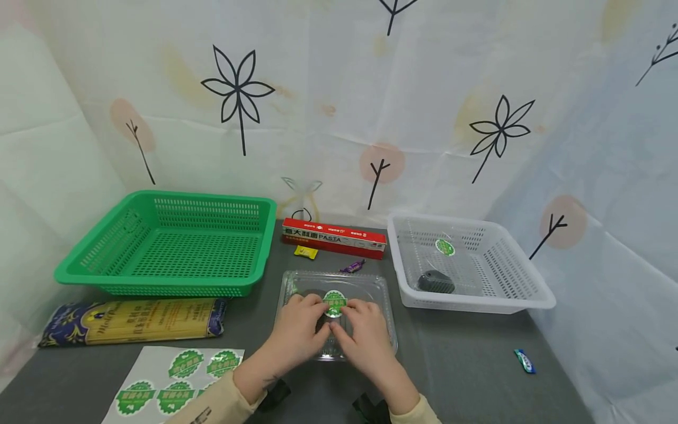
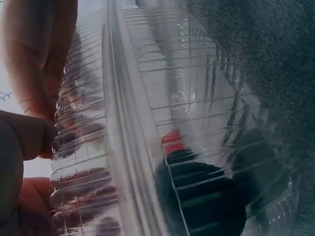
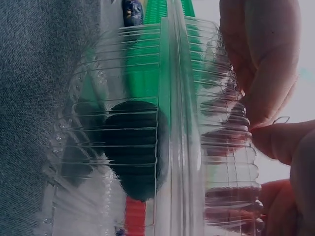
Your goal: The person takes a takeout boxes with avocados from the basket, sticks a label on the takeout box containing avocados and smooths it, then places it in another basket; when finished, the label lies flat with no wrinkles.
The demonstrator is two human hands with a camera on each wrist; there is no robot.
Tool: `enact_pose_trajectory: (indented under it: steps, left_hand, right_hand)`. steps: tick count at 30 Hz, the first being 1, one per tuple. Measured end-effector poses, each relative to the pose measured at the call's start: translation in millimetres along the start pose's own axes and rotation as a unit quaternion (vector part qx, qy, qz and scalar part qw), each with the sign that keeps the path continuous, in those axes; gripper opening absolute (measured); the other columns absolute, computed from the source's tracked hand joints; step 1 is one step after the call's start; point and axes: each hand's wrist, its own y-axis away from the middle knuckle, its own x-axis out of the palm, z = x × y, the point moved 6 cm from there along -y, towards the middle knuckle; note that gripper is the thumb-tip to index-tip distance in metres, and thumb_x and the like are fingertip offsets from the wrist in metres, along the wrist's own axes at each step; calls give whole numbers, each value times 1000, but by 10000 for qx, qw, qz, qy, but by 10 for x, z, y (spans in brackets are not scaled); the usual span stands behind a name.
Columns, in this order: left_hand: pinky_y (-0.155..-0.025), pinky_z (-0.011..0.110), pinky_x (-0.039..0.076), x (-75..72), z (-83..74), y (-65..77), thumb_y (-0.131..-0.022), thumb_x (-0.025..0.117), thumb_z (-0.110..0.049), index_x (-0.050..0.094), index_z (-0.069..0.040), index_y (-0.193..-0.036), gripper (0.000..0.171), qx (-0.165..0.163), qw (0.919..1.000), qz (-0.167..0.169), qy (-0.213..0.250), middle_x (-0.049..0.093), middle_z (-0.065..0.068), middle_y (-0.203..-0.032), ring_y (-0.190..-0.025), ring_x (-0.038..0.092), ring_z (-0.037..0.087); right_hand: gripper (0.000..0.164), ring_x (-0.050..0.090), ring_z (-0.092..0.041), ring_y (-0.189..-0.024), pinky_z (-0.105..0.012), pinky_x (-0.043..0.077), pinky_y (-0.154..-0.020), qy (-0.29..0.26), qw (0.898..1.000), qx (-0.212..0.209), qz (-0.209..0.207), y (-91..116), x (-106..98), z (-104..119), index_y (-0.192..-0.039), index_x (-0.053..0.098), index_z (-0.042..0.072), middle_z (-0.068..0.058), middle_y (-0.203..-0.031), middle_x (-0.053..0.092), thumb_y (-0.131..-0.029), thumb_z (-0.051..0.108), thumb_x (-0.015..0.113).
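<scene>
Between my hands a clear plastic clamshell box (image 1: 389, 315) lies closed on the table, with a round green and white sticker (image 1: 335, 303) on its lid. My left hand (image 1: 296, 327) rests on the lid, fingertips pressing at the sticker's left edge. From the other side my right hand (image 1: 369, 337) presses the sticker's right edge, and the two thumbs come close together just below it. A dark oval object (image 3: 133, 142) shows through the box's ribbed wall in the right wrist view. In the left wrist view, fingers (image 2: 29, 59) touch the lid's ribbed side.
A green basket (image 1: 254, 259) stands back left, above a yellow pasta packet (image 1: 153, 321) and a sheet of green stickers (image 1: 177, 397). Behind the box lie a red pasta carton (image 1: 333, 238), yellow candy (image 1: 305, 252) and purple candy (image 1: 352, 267). A white basket (image 1: 477, 303) and blue candy (image 1: 524, 361) are right.
</scene>
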Motion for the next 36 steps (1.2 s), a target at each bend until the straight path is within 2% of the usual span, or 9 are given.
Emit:
enact_pose_trajectory:
  steps: [7,13,16,21,24,26,28,32,36]
  left_hand:
    - [-56,32,35,24,-26,27,-75,60,-29,66,-12,-102,32,311,9971,3,-688,50,4,-91,-75,41,20]
    - [-72,44,37,90,-15,38,-84,51,-31,52,-18,-122,41,434,9890,711,-1223,45,1,-128,-105,43,26]
    - [-75,45,36,96,7,53,-86,47,-35,49,-20,-125,42,398,9854,908,-1385,44,-1,-130,-109,42,26]
    - [-77,48,34,59,78,78,-86,47,-40,53,-18,-122,42,185,9864,780,-1437,47,-2,-128,-111,42,27]
    - [-76,49,34,-1,137,95,-84,50,-41,57,-16,-117,42,-18,9916,509,-1188,49,0,-126,-111,42,27]
    - [-74,48,37,-86,159,119,-81,55,-37,61,-14,-110,38,-24,9961,49,-886,53,3,-119,-106,46,26]
    - [-68,39,41,-205,167,169,-78,60,-31,64,-12,-101,30,16,9974,-542,-470,57,4,-103,-89,51,20]
    - [-50,19,35,-422,144,331,-72,65,-19,61,-14,-84,14,198,9874,-1546,260,46,-6,-73,-59,38,5]
    - [-46,13,32,-527,90,510,-69,68,-13,57,-17,-76,14,344,9783,-1897,762,42,-12,-67,-57,36,-1]
  right_hand:
    - [56,38,-33,-108,-53,33,-84,470,9980,196,378,18,64,2,-115,58,11,-11,-122,45,-84,54,41]
    - [64,27,-39,-122,-56,23,-91,802,9925,-57,919,21,134,32,-130,43,17,-2,-137,35,-85,60,27]
    - [64,27,-39,-123,-56,22,-92,772,9926,-54,936,21,125,32,-129,44,15,-1,-134,39,-85,59,27]
    - [63,30,-39,-122,-57,22,-93,731,9942,133,773,41,72,-17,-124,50,13,-2,-131,44,-85,58,31]
    - [62,33,-37,-120,-58,24,-92,696,9959,162,561,40,28,-66,-118,56,12,-4,-127,48,-84,59,35]
    - [56,36,-35,-117,-57,27,-91,526,9981,162,259,45,-36,-108,-112,60,10,-7,-122,51,-83,55,42]
    - [46,39,-32,-114,-56,30,-88,340,9992,152,-175,63,-127,-164,-105,62,9,-9,-116,53,-82,47,52]
    - [28,43,-29,-109,-55,35,-83,76,9964,75,-847,134,-303,-299,-98,64,8,-9,-113,54,-78,28,64]
    - [27,44,-28,-108,-53,37,-82,-148,9970,-23,-765,194,-347,-408,-99,63,8,-11,-117,52,-77,23,65]
